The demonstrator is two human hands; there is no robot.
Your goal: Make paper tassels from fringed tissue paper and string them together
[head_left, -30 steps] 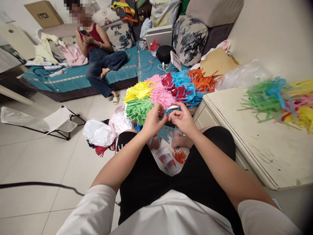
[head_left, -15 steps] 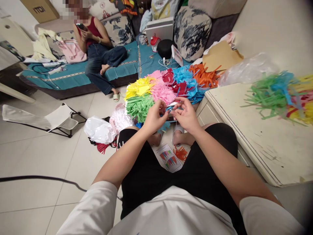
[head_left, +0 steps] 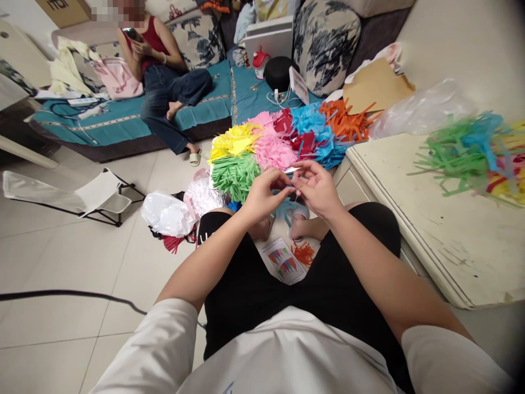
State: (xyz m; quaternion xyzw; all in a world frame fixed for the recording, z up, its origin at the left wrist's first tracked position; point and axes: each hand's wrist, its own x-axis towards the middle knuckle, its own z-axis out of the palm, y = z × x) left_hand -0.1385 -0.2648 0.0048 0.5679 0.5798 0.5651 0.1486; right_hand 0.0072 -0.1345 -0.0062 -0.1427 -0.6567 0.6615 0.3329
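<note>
My left hand (head_left: 266, 197) and my right hand (head_left: 316, 190) meet above my knees with fingertips pinched close together. Between them is a blue paper tassel (head_left: 284, 209), its blurred strips hanging below the fingers; its gripped top is mostly hidden. Just beyond the hands lie heaps of fringed paper: green (head_left: 233, 178), yellow (head_left: 233, 142), pink (head_left: 274, 149), dark red (head_left: 301, 145), blue (head_left: 309, 120) and orange (head_left: 344, 119). On the floor between my feet are a printed sheet (head_left: 284, 260) with pictures of tassels and a small orange tassel (head_left: 303, 253).
At right stands a cream cabinet (head_left: 463, 230), with multicoloured tassels (head_left: 459, 150) hanging above it. A white plastic bag (head_left: 168, 213) and a folding stool (head_left: 102, 191) are on the floor at left. Another person (head_left: 164, 82) sits on the sofa, holding a phone (head_left: 133, 35).
My hands have shifted slightly, and the fingers have come closer together. The blue strips beneath them have swung and blurred. The whole view has tilted a little.
</note>
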